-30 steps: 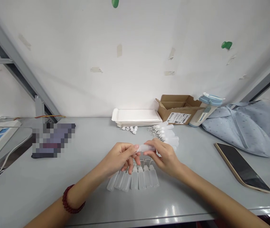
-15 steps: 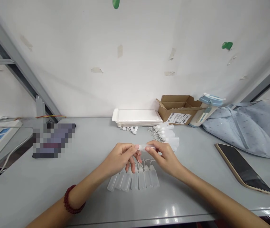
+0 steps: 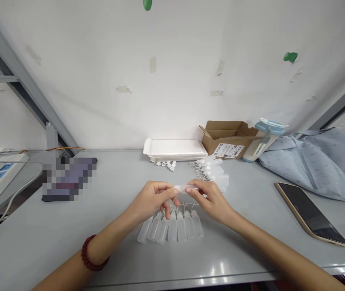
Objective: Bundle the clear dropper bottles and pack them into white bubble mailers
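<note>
Bright, even and soft from overhead, with only faint shadows on the table [image 3: 69, 242] and small white glints near its front edge. Sharp in the middle, stretched and bent toward the corners, slanting the wall [image 3: 190, 60] and metal posts [image 3: 23, 76]. Pixelated over one dark patch [image 3: 67, 179] at left.

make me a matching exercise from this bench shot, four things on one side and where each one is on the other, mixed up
Things:
1 small clear bottle
2 row of bottles
3 phone
4 cardboard box

Places:
A open, at the back by the wall
B pinched between left hand and right hand
C flat on the table, far right
D side by side on the table, close to both hands

Pairs: 1-B, 2-D, 3-C, 4-A
</note>
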`<state>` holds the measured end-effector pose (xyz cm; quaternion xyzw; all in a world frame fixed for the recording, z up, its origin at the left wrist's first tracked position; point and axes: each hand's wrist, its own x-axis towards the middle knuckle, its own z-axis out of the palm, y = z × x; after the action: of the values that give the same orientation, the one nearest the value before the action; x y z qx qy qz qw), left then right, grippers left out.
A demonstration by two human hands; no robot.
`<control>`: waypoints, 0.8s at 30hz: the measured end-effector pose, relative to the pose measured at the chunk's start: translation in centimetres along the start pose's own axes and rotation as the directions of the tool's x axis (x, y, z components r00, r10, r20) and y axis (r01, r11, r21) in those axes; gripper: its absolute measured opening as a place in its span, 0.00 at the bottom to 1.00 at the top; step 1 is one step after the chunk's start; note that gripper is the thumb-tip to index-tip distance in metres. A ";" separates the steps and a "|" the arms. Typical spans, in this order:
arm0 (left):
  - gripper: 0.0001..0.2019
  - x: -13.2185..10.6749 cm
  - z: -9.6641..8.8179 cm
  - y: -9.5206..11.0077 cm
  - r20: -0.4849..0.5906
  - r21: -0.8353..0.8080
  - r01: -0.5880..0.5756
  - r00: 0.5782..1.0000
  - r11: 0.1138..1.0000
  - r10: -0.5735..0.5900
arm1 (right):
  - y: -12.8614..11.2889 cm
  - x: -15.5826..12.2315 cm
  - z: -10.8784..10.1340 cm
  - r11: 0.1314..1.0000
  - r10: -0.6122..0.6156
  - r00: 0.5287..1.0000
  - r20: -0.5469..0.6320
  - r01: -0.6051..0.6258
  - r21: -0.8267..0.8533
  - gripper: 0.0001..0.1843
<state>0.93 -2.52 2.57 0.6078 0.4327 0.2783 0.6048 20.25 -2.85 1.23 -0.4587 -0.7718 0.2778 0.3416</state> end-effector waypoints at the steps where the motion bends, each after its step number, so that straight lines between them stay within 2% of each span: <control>1: 0.16 0.0 -0.1 0.0 0.013 -0.010 0.020 1.000 1.000 -0.020 | 0.1 0.0 0.0 1.000 0.010 1.000 -0.017 -0.010 0.002 0.20; 3: 0.16 -0.1 -0.4 0.1 0.024 -0.006 0.030 0.999 1.000 -0.030 | 0.2 0.1 -0.1 1.000 0.017 0.998 -0.054 -0.017 -0.010 0.20; 5: 0.15 -0.2 -0.7 0.3 -0.016 0.048 -0.010 1.000 0.999 0.010 | 0.3 0.2 -0.2 0.999 0.003 0.998 -0.069 -0.005 -0.034 0.20; 9: 0.13 -0.5 -1.4 0.9 -0.172 0.212 -0.121 0.972 0.970 0.159 | 0.0 0.2 -0.3 1.000 0.006 1.000 0.014 -0.006 -0.014 0.21; 11: 0.12 -0.5 -1.4 1.1 -0.203 0.221 -0.167 0.956 0.961 0.213 | -0.1 0.2 -0.3 0.999 0.024 0.998 0.050 -0.025 0.020 0.22; 13: 0.11 -0.5 -1.2 1.2 -0.184 0.186 -0.167 0.962 0.968 0.201 | -0.1 0.2 -0.3 0.999 0.034 0.998 0.053 -0.036 0.037 0.22; 17: 0.13 -0.5 -0.8 0.8 -0.056 0.171 -0.099 0.992 0.980 0.110 | -0.1 0.1 -0.2 0.998 0.022 0.997 0.072 -0.026 0.049 0.23; 19: 0.13 -0.5 -0.6 0.4 -0.035 0.183 -0.110 0.992 0.977 0.118 | 0.0 0.1 -0.1 0.998 0.014 0.996 0.089 -0.019 0.059 0.23; 22: 0.14 -0.3 -0.4 -0.1 -0.077 0.217 -0.109 0.989 0.970 0.128 | 0.3 0.0 0.1 0.997 -0.072 0.997 0.038 0.072 0.007 0.17; 24: 0.17 -0.1 -0.4 -0.3 -0.089 0.215 -0.098 0.989 0.972 0.120 | 0.7 -0.2 0.3 0.966 -0.235 0.972 -0.030 0.230 -0.115 0.13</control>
<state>0.45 -2.48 2.33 0.6763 0.4558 0.2944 0.4981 20.44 -2.72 0.45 -0.3891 -0.8270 0.1825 0.3625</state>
